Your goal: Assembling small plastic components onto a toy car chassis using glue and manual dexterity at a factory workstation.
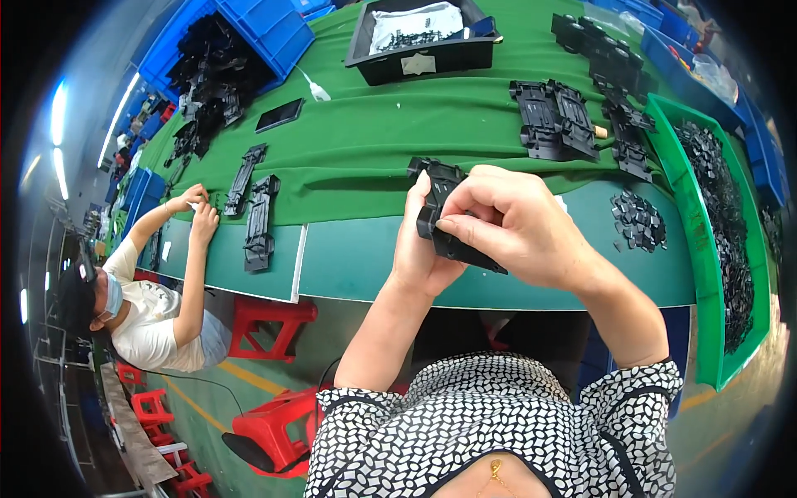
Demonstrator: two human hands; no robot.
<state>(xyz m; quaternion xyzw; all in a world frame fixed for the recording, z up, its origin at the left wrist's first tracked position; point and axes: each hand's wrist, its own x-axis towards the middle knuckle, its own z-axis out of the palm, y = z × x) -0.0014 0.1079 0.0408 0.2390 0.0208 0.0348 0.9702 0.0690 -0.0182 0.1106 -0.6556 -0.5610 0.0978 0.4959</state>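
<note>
In the head view, gripping a black plastic chassis (435,199) in the left hand (415,249), above the green table (365,266); bending the right hand (510,217) against it (pinching a small piece or only pressing, cannot tell). To the right, piled black pieces (638,220) near a green bin (707,290).

Plastic part (437,190), matt cloth (365,137)

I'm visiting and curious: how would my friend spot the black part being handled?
Start at the long green table, middle of its near edge. There the left hand grips a long black part while the right hand touches it. Similar black parts lie on the table; only this one is held up.
</note>
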